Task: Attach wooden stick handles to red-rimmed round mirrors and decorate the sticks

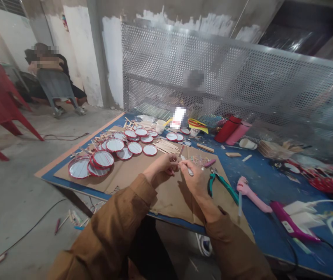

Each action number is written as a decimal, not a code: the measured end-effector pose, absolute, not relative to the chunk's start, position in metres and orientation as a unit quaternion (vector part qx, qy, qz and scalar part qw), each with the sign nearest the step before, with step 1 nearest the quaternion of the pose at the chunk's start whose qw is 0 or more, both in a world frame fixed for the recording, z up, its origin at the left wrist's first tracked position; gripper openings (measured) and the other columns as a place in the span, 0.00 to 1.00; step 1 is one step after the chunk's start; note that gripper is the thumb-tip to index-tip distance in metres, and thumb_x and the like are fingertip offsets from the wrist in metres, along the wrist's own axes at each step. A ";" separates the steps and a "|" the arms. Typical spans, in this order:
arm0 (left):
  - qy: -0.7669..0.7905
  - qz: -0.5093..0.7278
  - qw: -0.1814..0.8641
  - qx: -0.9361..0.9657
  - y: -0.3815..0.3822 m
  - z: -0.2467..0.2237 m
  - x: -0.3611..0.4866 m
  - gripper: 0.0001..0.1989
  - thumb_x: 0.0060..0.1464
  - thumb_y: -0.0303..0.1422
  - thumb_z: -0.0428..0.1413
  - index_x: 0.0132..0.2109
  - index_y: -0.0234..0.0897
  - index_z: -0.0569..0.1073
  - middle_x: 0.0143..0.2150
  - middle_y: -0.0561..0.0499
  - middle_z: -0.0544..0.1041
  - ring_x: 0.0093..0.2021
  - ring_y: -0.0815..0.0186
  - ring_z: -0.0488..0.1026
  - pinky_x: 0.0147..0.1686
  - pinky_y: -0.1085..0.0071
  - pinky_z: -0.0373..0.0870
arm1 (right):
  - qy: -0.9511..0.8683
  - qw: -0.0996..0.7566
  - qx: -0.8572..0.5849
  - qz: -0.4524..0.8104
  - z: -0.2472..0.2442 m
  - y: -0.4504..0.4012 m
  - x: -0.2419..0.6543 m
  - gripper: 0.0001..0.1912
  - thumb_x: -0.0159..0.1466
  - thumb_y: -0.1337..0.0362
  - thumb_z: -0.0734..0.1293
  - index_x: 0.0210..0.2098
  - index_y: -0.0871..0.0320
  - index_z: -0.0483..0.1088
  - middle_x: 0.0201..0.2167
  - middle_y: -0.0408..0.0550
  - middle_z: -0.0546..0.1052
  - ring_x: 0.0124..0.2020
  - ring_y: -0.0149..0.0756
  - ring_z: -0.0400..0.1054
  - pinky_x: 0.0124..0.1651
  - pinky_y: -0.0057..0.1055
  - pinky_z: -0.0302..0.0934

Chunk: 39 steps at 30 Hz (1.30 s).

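Observation:
My left hand (pixel 164 168) is over the cardboard sheet (pixel 166 198), its fingers pinched together. Whatever they pinch is too small to make out. Right beside it, fingertips nearly touching, my right hand (pixel 197 179) is closed around a slim, pale pen-like tool (pixel 187 167). Several round pale discs with red rims (pixel 114 145) lie overlapping to the left, some with wooden sticks among them. A bundle of flat wooden sticks (pixel 166 146) rests just beyond my hands. Small coloured bits (pixel 198 160) are scattered near my right hand, by teal-handled pliers (pixel 225 184).
A pink glue gun (pixel 254 194) and a purple power strip (pixel 291 223) lie on the blue table (pixel 271 167) at right. Red and pink bottles (pixel 228 129) stand against a perforated metal screen (pixel 160 66). Red chairs (pixel 0 97) and a seated person are at left.

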<state>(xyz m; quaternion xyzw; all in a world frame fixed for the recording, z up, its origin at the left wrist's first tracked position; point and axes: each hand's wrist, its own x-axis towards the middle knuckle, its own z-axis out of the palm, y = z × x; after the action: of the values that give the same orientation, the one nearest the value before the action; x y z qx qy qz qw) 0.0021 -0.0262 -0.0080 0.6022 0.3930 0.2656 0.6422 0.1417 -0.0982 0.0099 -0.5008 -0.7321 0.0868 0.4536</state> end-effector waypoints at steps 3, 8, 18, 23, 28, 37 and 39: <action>0.394 0.260 0.643 0.603 -0.025 -0.009 0.002 0.04 0.57 0.29 0.56 0.38 0.33 0.68 0.22 0.57 0.70 0.17 0.74 0.70 0.20 0.80 0.65 | -0.734 0.453 -0.497 0.095 0.009 -0.098 0.141 0.16 0.66 0.55 0.59 0.31 0.57 0.73 0.26 0.45 0.76 0.28 0.35 0.68 0.34 0.29 0.60; 0.389 0.274 0.643 0.600 -0.024 -0.013 0.003 0.03 0.55 0.26 0.55 0.37 0.33 0.67 0.22 0.57 0.70 0.17 0.74 0.69 0.20 0.80 0.66 | -0.744 0.440 -0.493 0.101 0.009 -0.098 0.141 0.16 0.67 0.56 0.59 0.31 0.56 0.73 0.26 0.45 0.76 0.29 0.34 0.68 0.35 0.28 0.60; 0.391 0.266 0.645 0.600 -0.026 -0.008 0.002 0.03 0.57 0.28 0.55 0.37 0.33 0.67 0.22 0.57 0.70 0.18 0.74 0.70 0.20 0.81 0.65 | -0.737 0.444 -0.502 0.087 0.010 -0.098 0.142 0.16 0.66 0.55 0.59 0.31 0.55 0.73 0.27 0.46 0.77 0.29 0.36 0.69 0.36 0.30 0.61; 0.390 0.273 0.641 0.602 -0.026 -0.009 0.002 0.05 0.55 0.29 0.57 0.36 0.33 0.67 0.21 0.57 0.70 0.18 0.74 0.69 0.21 0.80 0.66 | -0.746 0.433 -0.498 0.088 0.010 -0.098 0.142 0.15 0.66 0.56 0.59 0.30 0.55 0.73 0.27 0.46 0.78 0.30 0.36 0.70 0.36 0.30 0.61; 0.397 0.262 0.635 0.608 -0.027 -0.008 0.001 0.05 0.56 0.29 0.56 0.39 0.33 0.68 0.24 0.56 0.71 0.18 0.73 0.71 0.21 0.79 0.65 | -0.739 0.446 -0.496 0.092 0.009 -0.098 0.142 0.15 0.67 0.57 0.59 0.31 0.56 0.73 0.28 0.45 0.77 0.30 0.35 0.69 0.37 0.29 0.61; 0.386 0.270 0.640 0.607 -0.022 -0.018 0.002 0.04 0.55 0.28 0.56 0.37 0.34 0.67 0.21 0.57 0.69 0.18 0.73 0.70 0.20 0.79 0.66 | -0.745 0.437 -0.494 0.097 0.010 -0.099 0.140 0.15 0.67 0.57 0.59 0.31 0.56 0.73 0.27 0.45 0.77 0.30 0.36 0.69 0.37 0.29 0.61; 0.386 0.268 0.640 0.608 -0.021 -0.020 0.003 0.03 0.56 0.27 0.55 0.37 0.35 0.67 0.21 0.57 0.69 0.18 0.73 0.70 0.20 0.79 0.65 | -0.749 0.433 -0.491 0.101 0.010 -0.098 0.140 0.15 0.66 0.57 0.59 0.31 0.56 0.73 0.27 0.45 0.77 0.30 0.36 0.69 0.36 0.30 0.60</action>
<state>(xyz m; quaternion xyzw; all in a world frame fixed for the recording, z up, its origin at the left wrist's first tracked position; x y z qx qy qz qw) 0.0028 -0.0205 -0.0195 0.6076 0.3860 0.2681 0.6403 0.1402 -0.0984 0.0100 -0.4911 -0.7493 0.1009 0.4327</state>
